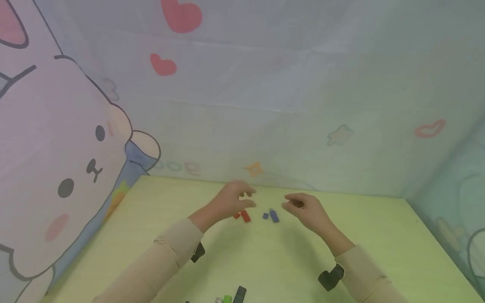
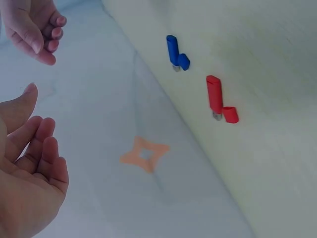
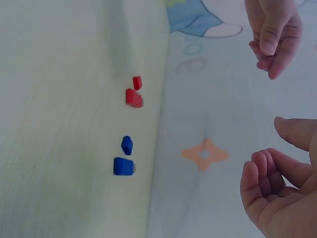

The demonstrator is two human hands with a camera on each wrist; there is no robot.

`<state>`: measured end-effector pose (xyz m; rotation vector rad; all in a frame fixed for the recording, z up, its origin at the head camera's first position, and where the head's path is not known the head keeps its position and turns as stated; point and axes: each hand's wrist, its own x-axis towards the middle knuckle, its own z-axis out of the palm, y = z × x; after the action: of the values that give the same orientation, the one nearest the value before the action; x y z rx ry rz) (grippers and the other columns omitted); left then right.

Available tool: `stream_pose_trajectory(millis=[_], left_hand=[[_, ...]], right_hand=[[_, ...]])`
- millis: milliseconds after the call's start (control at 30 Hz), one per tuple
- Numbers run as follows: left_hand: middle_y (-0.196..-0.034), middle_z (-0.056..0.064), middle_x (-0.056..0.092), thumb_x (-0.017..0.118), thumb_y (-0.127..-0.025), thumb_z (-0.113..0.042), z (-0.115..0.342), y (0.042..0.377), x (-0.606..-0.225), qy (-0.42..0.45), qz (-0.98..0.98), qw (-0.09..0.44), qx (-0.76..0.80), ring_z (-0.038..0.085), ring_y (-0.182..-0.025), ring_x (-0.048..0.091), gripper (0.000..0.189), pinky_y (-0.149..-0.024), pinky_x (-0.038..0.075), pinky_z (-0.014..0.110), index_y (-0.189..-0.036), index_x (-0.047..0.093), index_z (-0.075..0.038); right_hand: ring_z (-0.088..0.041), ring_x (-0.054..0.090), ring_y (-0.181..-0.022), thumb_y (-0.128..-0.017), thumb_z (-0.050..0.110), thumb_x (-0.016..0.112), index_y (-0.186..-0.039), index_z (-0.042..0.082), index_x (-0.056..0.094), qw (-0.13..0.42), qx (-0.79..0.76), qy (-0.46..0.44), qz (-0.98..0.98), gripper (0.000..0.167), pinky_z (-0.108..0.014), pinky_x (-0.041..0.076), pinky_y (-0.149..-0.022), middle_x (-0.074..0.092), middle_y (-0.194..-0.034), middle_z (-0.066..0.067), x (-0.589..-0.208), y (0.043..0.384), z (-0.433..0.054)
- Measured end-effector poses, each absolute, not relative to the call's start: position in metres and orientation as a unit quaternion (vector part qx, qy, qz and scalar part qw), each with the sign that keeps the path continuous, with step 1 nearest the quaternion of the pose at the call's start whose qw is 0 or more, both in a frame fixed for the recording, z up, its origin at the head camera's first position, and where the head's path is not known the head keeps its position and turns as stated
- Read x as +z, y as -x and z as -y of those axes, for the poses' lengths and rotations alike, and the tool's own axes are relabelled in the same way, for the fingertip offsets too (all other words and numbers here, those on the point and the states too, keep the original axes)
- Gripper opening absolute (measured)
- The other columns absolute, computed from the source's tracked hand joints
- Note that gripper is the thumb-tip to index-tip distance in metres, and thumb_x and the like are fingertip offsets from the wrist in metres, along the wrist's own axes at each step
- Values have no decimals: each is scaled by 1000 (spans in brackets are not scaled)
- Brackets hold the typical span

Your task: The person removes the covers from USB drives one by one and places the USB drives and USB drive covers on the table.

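Observation:
My left hand (image 1: 235,198) is raised above the table, thumb and fingers apart and loosely bent, with nothing in its grasp. Facing it across a gap, my right hand (image 1: 307,209) hovers in much the same pose and holds nothing. On the table between them lies a blue USB flash drive (image 1: 274,216) with its metal plug bared, its blue cap (image 1: 265,216) beside it. A red USB flash drive (image 2: 214,94) also shows its plug in the left wrist view, with a red cap (image 2: 231,114) next to it. The left hand partly covers that red cap in the head view.
At the table's near edge, a green stick (image 1: 227,299) and a black stick (image 1: 240,294) are cut off by the frame. A printed cloth backdrop (image 1: 235,139) rises behind the table's back edge. Each wrist wears a black camera (image 1: 331,277).

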<state>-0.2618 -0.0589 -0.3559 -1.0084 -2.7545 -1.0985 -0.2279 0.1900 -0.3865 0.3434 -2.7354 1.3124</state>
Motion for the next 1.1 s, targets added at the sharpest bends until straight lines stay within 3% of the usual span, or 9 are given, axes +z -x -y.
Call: stream_pose_trajectory(millis=[233, 433, 533, 767, 1100], left_hand=[[-101, 3, 64, 71, -87, -14, 69, 235, -341, 366, 873, 23, -322, 17, -93, 54, 29, -80, 46, 32, -114, 68, -3], [-95, -2, 64, 71, -86, -14, 78, 217, -341, 385, 871, 25, -304, 14, -90, 53, 29, -75, 46, 29, -113, 69, -4], [-97, -6, 63, 72, -86, -14, 84, 208, -344, 385, 871, 18, -306, 13, -92, 51, 25, -79, 45, 30, -110, 70, -8], [-103, -3, 63, 72, -86, -13, 94, 185, -354, 394, 864, 0, -312, 16, -101, 54, 26, -88, 46, 36, -110, 68, -8], [-101, -5, 62, 73, -85, -16, 95, 153, -378, 429, 846, -30, -316, 7, -96, 51, 29, -82, 47, 25, -113, 69, -8]], right_hand=[[-16, 61, -87, -93, 24, 65, -120, 0, 64, 48, 422, -158, 891, 37, -29, 51, -74, 65, -99, -6, -369, 203, -186], [-12, 59, -86, -92, 24, 66, -117, 1, 66, 47, 429, -198, 880, 34, -25, 51, -76, 63, -93, 0, -359, 183, -180], [-10, 58, -86, -92, 23, 66, -116, 2, 67, 40, 437, -216, 872, 32, -25, 51, -77, 63, -92, 3, -357, 173, -175], [-6, 59, -84, -92, 20, 66, -114, 4, 67, 37, 452, -263, 852, 28, -25, 51, -75, 64, -93, 4, -363, 152, -167], [-3, 57, -81, -90, 19, 68, -112, 7, 67, 54, 451, -325, 830, 25, -24, 52, -70, 63, -93, 2, -389, 126, -155]])
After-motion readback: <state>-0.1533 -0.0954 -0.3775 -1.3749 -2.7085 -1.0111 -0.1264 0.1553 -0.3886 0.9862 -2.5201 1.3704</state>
